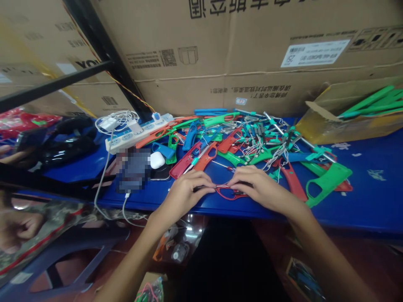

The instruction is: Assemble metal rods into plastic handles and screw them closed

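Observation:
My left hand and my right hand meet at the front edge of a blue table. Both pinch a red plastic handle piece with a thin metal part between the fingertips. Just behind them lies a heap of red, green, blue and orange plastic handle pieces mixed with metal rods and springs. A large green handle piece rests to the right of my right wrist.
A white power strip with chargers and cables sits at the back left, near white earbuds and a phone. A cardboard box holding green parts stands at the right. Big cartons wall the back. Another person's hand shows at far left.

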### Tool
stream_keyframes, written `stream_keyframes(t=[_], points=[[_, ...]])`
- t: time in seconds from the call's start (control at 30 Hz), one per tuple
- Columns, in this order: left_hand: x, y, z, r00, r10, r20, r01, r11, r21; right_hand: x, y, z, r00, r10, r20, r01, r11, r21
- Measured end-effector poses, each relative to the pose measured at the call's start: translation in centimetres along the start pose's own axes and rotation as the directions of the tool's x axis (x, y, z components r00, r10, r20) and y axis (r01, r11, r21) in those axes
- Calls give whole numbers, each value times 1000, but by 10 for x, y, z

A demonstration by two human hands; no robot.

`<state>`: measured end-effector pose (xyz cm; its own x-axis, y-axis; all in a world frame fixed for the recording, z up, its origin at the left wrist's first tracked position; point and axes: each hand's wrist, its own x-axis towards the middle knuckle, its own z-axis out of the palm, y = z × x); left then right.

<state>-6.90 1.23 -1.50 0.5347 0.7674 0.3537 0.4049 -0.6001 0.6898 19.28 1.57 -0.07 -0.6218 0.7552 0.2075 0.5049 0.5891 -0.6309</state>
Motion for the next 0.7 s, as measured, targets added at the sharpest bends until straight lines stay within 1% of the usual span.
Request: stream_keyframes(t=[0.17,0.3,0.37,0.47,0.53,0.6,0.7], points=[[-1,5,-2,997,-78,26,76,995,68,-2,3,0,999,-54,2,54,998,-45],[-5,13,-1,997,-74,22,71,991,113,-11,-7,-1,997,-75,16,76,989,-126],[-8,18,1,997,-68,20,64,983,175,-21,-13,2,998,-64,-18,60,982,-177],[-12,24,4,998,-50,35,37,956,291,-38,-18,11,993,-27,-118,-2,972,-236],[-14,27,5,999,-25,49,6,937,350,-47,-17,17,984,-38,-173,-11,962,-275],[-16,27,6,998,7,56,-29,918,394,-51,-14,21,976,-69,-205,2,949,-314],[-18,26,8,993,63,97,-102,876,472,-52,-13,25,974,-80,-213,0,937,-350]])
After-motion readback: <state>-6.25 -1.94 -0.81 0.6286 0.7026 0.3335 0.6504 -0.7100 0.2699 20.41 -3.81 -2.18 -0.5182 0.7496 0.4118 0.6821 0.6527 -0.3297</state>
